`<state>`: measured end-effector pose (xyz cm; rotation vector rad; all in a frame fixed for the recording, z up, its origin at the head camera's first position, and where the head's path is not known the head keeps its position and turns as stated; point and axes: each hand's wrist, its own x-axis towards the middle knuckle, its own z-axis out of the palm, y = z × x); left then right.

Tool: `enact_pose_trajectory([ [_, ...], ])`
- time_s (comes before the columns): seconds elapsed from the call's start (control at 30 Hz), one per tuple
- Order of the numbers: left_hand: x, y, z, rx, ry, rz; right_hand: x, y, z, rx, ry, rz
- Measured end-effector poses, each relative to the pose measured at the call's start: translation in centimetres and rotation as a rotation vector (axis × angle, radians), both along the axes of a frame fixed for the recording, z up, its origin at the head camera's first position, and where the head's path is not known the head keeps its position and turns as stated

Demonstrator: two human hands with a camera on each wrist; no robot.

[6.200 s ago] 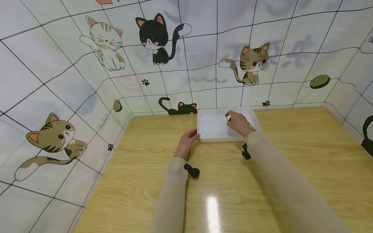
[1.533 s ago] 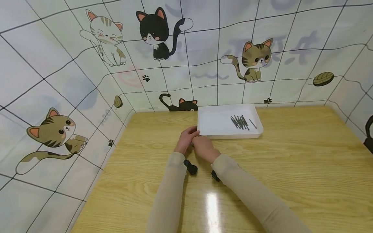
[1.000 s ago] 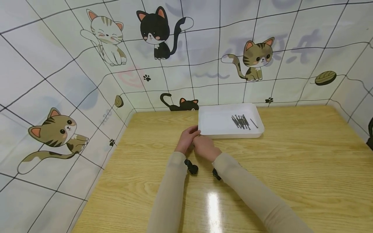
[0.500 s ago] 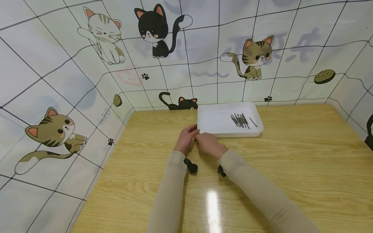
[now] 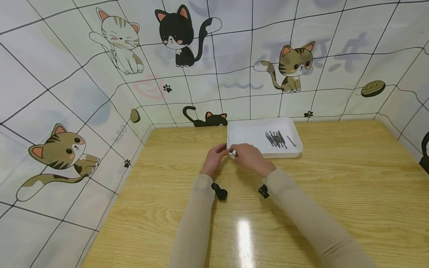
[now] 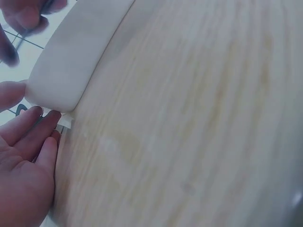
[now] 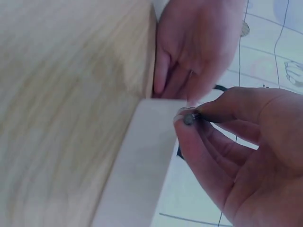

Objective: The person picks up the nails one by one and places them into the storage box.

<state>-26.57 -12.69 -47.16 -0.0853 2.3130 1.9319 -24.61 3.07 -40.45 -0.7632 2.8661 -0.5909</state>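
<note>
In the head view a white tray [image 5: 248, 134] sits at the back of the wooden table, with a pile of dark nails [image 5: 276, 139] in its right part. One more nail [image 5: 291, 141] lies apart, right of the pile. My left hand [image 5: 214, 160] holds the tray's near left corner, thumb by the rim and fingers at the outer wall. Over that same corner my right hand [image 5: 249, 157] pinches a nail between thumb and index finger; in the right wrist view the round head of this nail [image 7: 188, 119] shows at the fingertips, its shank mostly hidden.
The wooden table [image 5: 174, 208] runs up to a back wall [image 5: 234, 74] covered with a cat-print sheet. A black object [image 5: 425, 152] shows at the right edge. Small black wrist cameras hang at both sleeves.
Earlier the right hand was over the tray's right part, then moved left beside the left hand. In the last half second it has risen slightly rightward to the tray's corner. The left hand stays put.
</note>
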Motion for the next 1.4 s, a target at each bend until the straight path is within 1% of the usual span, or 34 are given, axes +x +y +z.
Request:
enact_pose_trajectory([
  [0.1, -0.1, 0.0, -0.1, -0.004, 0.007, 0.007, -0.6, 0.6, 0.5, -0.011, 0.014, -0.016],
  [0.27, -0.1, -0.1, -0.1, -0.012, 0.008, 0.0, -1.6, 1.6, 0.9, -0.013, 0.062, -0.036],
  [0.43, -0.3, -0.2, -0.1, -0.025, 0.003, 0.016, -2.7, 2.6, 0.9, -0.042, 0.101, -0.068],
  [0.57, -0.4, -0.2, -0.1, -0.031, -0.004, 0.027, -3.6, 3.7, 0.6, -0.068, 0.109, -0.11],
  [0.7, -0.5, -0.3, -0.4, -0.024, -0.026, 0.033, -4.4, 5.1, 0.4, -0.091, 0.096, -0.126],
  [0.8, -0.6, -0.4, -0.7, -0.03, -0.036, 0.031, -5.1, 6.1, 0.2, -0.082, 0.089, -0.146],
  [0.93, -0.7, -0.6, -0.8, -0.035, -0.031, 0.028, -6.2, 7.6, -0.1, -0.072, 0.09, -0.188],
  [1.03, -0.7, -0.5, -0.8, -0.036, -0.027, 0.026, -7.0, 8.6, -0.3, -0.101, 0.058, -0.212],
  [1.23, -0.8, -0.1, -0.9, -0.029, -0.034, 0.026, -8.4, 10.0, -2.0, -0.151, -0.039, -0.249],
  [1.4, -0.7, 0.0, -0.8, -0.042, -0.031, 0.022, -8.6, 10.2, -2.5, -0.146, -0.078, -0.27],
])
